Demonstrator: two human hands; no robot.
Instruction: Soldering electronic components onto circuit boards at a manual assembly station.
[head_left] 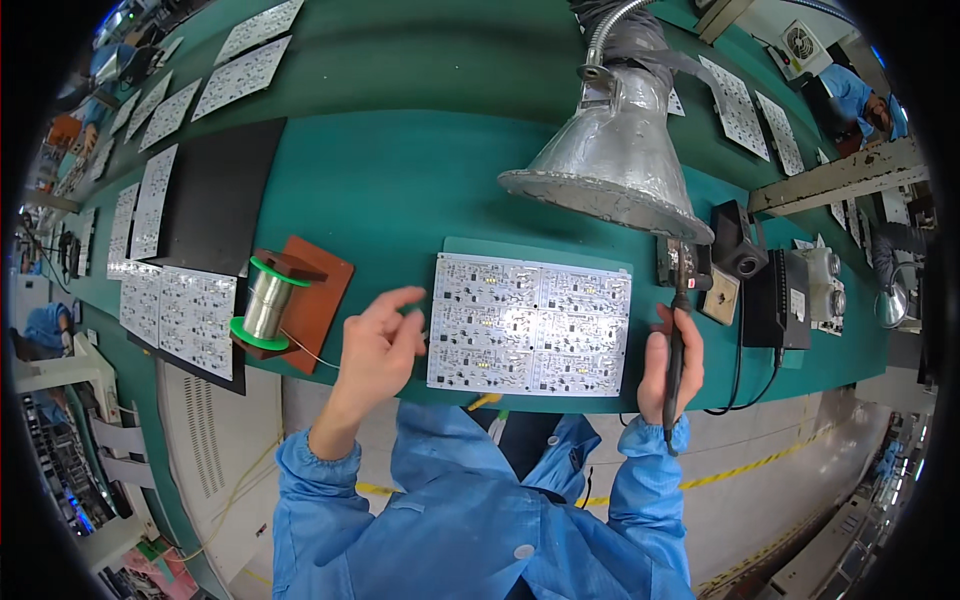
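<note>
The board (530, 325), a pale panel crowded with small parts, lies flat along the bench's near edge, about midway between the hands; the bench (400, 190) is green. Just off the board's left edge is the left hand (378, 350), fingers loosely bent and the forefinger reaching toward the board; whether they pinch the wire (315, 355) that runs to this hand I cannot tell. Beyond the board's right edge, the right hand (690, 365) has its fingers closed around the iron (674, 370), whose metal end points toward the bench's far edge, away from the board. It looks like a pause between solder joints, or the iron being readied; working a joint would call for the iron's end over the board and wire to meet it, clear of neighbouring parts. Farther out, the spool (266, 308) sits on a brown stand (328, 295) toward the bench's left end, beside a black mat (220, 200) partly covered by more boards. On the right stand the sponge (720, 297) and a black box (777, 300), while the metal hood (620, 150) hangs over the bench behind the board.
</note>
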